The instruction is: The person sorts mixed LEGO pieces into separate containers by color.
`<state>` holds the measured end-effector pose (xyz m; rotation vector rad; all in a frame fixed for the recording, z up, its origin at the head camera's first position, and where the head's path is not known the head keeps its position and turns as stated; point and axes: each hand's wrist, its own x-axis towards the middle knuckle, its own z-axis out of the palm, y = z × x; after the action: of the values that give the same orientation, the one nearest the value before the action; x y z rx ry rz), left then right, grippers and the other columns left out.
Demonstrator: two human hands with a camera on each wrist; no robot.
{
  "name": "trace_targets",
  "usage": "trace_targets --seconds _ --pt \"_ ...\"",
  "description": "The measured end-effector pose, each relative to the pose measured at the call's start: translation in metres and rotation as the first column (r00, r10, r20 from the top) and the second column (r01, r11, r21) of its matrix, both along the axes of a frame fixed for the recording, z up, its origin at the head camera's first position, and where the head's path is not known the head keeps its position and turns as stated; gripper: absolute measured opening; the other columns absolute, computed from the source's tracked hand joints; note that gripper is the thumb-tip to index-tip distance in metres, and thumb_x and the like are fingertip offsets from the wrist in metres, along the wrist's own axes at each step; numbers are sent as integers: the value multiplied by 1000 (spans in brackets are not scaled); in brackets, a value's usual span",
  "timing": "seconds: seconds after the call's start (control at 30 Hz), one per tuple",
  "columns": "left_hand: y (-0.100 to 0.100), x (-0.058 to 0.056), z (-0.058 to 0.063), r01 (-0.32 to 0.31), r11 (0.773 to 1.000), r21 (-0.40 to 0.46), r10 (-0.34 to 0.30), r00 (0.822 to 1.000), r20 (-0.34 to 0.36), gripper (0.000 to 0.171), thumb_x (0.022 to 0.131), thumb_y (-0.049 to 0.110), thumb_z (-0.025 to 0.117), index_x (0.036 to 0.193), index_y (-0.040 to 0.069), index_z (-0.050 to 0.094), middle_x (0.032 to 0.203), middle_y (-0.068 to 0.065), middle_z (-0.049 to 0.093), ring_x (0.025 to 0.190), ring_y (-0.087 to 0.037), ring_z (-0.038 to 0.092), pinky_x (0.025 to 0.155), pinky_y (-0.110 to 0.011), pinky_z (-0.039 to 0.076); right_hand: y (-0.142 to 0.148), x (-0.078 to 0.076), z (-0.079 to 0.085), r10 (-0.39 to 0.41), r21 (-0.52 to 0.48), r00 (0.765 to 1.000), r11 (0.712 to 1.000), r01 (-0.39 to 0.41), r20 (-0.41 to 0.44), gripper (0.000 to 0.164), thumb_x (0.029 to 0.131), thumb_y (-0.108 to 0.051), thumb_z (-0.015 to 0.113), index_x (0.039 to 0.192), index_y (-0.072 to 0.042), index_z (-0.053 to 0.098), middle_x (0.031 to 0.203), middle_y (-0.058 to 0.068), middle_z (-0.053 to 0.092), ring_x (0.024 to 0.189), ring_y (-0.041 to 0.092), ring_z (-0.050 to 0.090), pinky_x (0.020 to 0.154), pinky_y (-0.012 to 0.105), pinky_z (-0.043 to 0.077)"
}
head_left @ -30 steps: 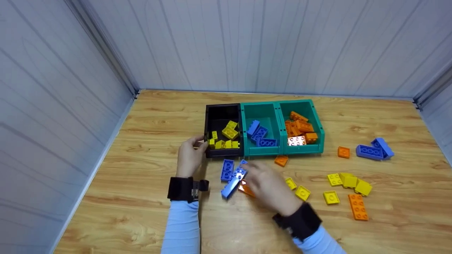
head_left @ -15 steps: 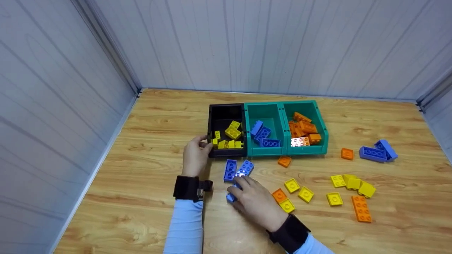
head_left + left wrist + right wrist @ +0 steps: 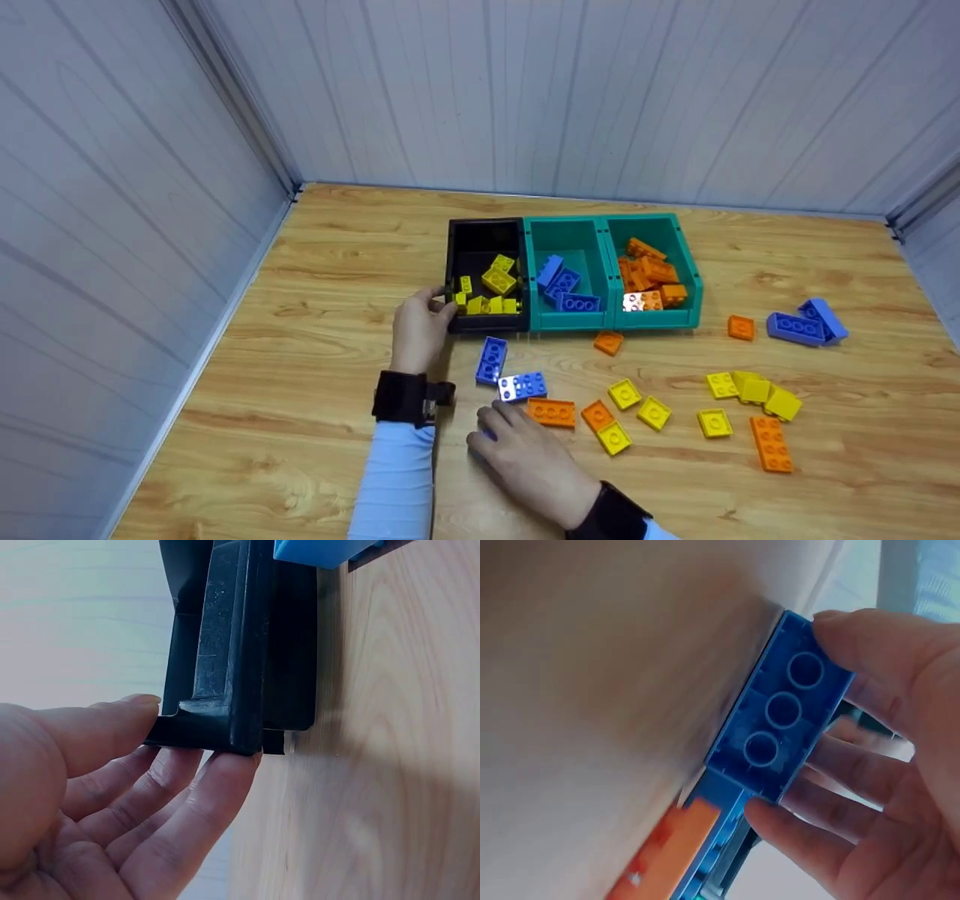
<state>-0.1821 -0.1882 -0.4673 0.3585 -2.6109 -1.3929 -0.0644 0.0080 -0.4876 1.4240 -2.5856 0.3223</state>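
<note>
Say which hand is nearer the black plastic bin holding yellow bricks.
Left. The left hand grips the left side of the black plastic bin; the right hand is apart from it, nearer the person, holding a blue rectangular plastic brick.

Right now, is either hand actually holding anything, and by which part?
Yes, both. The left hand grips the black bin at its near left corner; the right hand holds a blue brick by its ends, thumb at one, a fingertip at the other.
</note>
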Motion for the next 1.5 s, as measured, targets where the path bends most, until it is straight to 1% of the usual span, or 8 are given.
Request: trace_targets --seconds 0.13,0.27,0.43,0.6,0.77,0.97,1.2,1.5 --pt "1 -1 1 2 1000 -8 -2 1000 -7 32 92 9 70 123 -1 67 88 -11 71 77 -24 65 68 -35 51 5 1 8 19 10 997 1000 -19 74 12 92 -14 66 103 -13 69 118 9 61 113 29 57 97 41 48" --pt "2 -1 2 12 1000 -11 -12 1000 -7 33 92 8 70 123 -2 67 89 -12 71 79 -24 66 70 -37 52 24 -15 24 -16 -61 977 998 30 215 20 88 -15 71 108 -12 68 125 11 58 114 27 55 93 41 51" --pt "1 -1 1 21 1000 -5 -21 1000 2 34 92 7 70 125 -2 66 91 -12 71 80 -24 66 71 -36 52 61 -62 48 -111 -179 968 972 154 227 28 79 -9 77 105 -9 65 130 22 54 118 36 53 97 46 48" --pt "-3 1 1 28 999 -20 -28 1000 -6 36 92 6 69 126 -4 64 92 -14 71 80 -25 67 71 -38 52 80 -117 66 -212 -160 944 953 257 254 24 81 -6 80 97 -8 62 126 17 55 110 31 56 93 40 51" --pt "-4 1 2 31 999 -19 -32 999 -4 37 92 5 69 126 -5 64 93 -14 71 81 -26 67 71 -38 53 76 -161 66 -250 -75 917 955 286 310 23 86 -12 78 98 -8 59 119 12 52 98 25 53 81 36 50" --pt "0 0 3 39 999 0 -39 999 14 36 91 5 70 126 -3 64 94 -14 71 84 -26 67 73 -38 53 73 -192 60 -294 -26 921 950 311 255 21 87 -9 76 101 -7 61 122 15 53 107 31 53 89 43 47" --pt "7 -3 2 60 998 13 -60 998 20 37 92 4 69 128 -2 64 92 -13 70 82 -25 65 73 -37 53 93 -200 72 -311 20 947 951 310 79 12 87 -6 75 97 -3 69 113 18 60 111 36 54 104 48 39" --pt "7 -6 4 68 998 3 -68 998 10 38 92 4 69 128 -4 63 93 -14 71 84 -26 66 75 -39 52 104 -154 96 -273 155 942 957 246 193 16 93 -11 68 109 -6 71 105 9 64 95 25 62 80 37 55"
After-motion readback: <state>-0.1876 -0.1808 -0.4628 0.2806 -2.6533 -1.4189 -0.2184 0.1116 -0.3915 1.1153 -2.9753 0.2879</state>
